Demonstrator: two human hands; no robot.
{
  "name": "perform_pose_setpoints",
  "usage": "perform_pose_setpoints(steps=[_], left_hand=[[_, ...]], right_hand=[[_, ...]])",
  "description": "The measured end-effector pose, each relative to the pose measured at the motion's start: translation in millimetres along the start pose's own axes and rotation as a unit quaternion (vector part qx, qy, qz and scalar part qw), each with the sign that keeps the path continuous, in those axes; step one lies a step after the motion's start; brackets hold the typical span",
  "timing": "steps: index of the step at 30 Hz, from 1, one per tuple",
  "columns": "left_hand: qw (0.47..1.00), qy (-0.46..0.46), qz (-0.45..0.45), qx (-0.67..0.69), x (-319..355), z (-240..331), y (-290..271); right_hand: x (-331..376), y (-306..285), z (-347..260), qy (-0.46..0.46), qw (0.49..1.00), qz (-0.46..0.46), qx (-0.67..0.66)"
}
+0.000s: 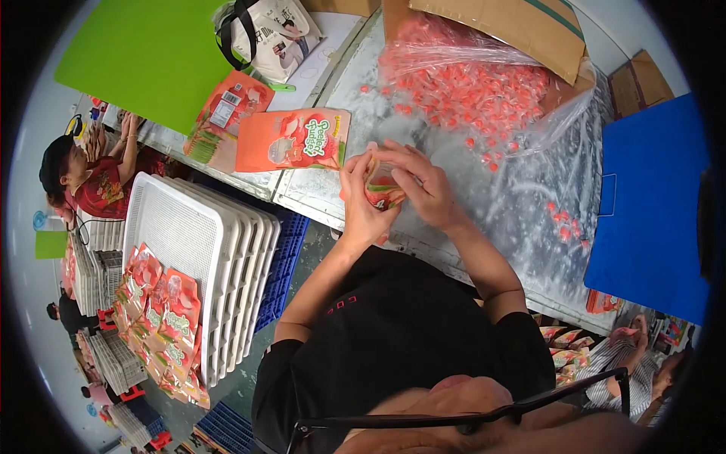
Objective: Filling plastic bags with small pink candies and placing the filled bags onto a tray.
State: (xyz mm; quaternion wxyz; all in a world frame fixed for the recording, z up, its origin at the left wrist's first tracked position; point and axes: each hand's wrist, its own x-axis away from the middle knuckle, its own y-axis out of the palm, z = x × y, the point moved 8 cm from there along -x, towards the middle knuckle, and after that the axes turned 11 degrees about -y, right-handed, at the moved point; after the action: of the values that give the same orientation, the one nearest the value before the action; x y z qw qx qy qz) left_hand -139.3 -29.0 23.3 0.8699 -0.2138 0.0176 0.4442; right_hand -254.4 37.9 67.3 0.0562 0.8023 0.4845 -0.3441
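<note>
A small red and green packaging pouch (pixel 384 194) is held above the near edge of the metal table, its mouth spread apart. My left hand (pixel 361 203) wraps round its side and bottom. At its upper rim is my right hand (pixel 425 184), with curled fingers gripping the edge; the fingertips are partly hidden. Just left of my hands lies a flat red pouch (pixel 261 144) with green lettering. Beyond the right hand, small red wrapped candies (pixel 484 94) spill from a clear plastic liner in an opened cardboard box (pixel 522 30).
Stacked white trays (pixel 181 208) stand at the left, with filled red pouches (pixel 170 321) on top. A blue board (pixel 650 204) borders the table's right side, a green board (pixel 151 57) its far left. A tote bag (pixel 276 38) stands behind. Other people work at both sides.
</note>
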Motion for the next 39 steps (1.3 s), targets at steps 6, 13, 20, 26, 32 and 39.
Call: perform_pose_setpoints(steps=[6,13,20,26,32,39], left_hand=[[1.000,0.003,0.016,-0.016,3,0,-12],[0.998,-0.008,0.045,-0.037,14,-11,-31],[0.998,-0.014,0.032,-0.053,14,-16,-36],[0.998,-0.032,0.040,-0.028,18,-23,-42],[0.997,-0.051,0.056,-0.024,21,-30,-55],[0.995,-0.056,0.079,-0.025,21,-33,-68]], right_hand=[[1,-61,120,0.019,0.924,0.017,0.383],[59,-55,193,0.121,0.845,-0.121,0.506],[112,-67,184,0.141,0.978,0.034,0.151],[121,-92,175,0.175,0.961,0.044,0.208],[109,-47,129,0.077,0.917,-0.073,0.384],[125,-32,119,0.037,0.940,-0.079,0.329]])
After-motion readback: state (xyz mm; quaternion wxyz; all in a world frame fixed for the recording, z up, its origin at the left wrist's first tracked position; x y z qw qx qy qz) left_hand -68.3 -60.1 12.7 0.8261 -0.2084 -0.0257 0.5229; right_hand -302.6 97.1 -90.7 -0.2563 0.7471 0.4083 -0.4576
